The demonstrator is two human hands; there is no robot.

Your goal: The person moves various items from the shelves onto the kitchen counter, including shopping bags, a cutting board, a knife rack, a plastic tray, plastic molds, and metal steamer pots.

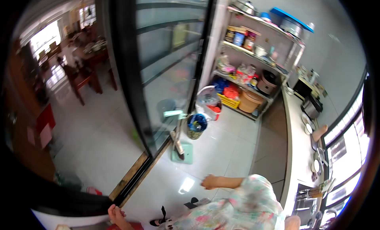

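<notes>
My right hand (209,182) reaches out leftward from a floral sleeve (259,186), over the pale tiled floor. Its fingers are curled in, and I see nothing in them. At the lower left is my left hand (116,214), with loosely bent fingers somewhat apart and nothing visible between them. It is close to the lower end of the black door track (130,180). Ahead of my right hand, a light green dustpan (186,154) lies on the floor with a brush (178,147) on it. A bin with a blue liner (196,125) stands just beyond.
A glass sliding door (170,68) is on the left, with a dining area and wooden chairs (81,79) behind it. A metal shelf (247,52) holds pots, jars and baskets. Along the right runs a counter (295,143) with bowls, appliances and a stove (303,202).
</notes>
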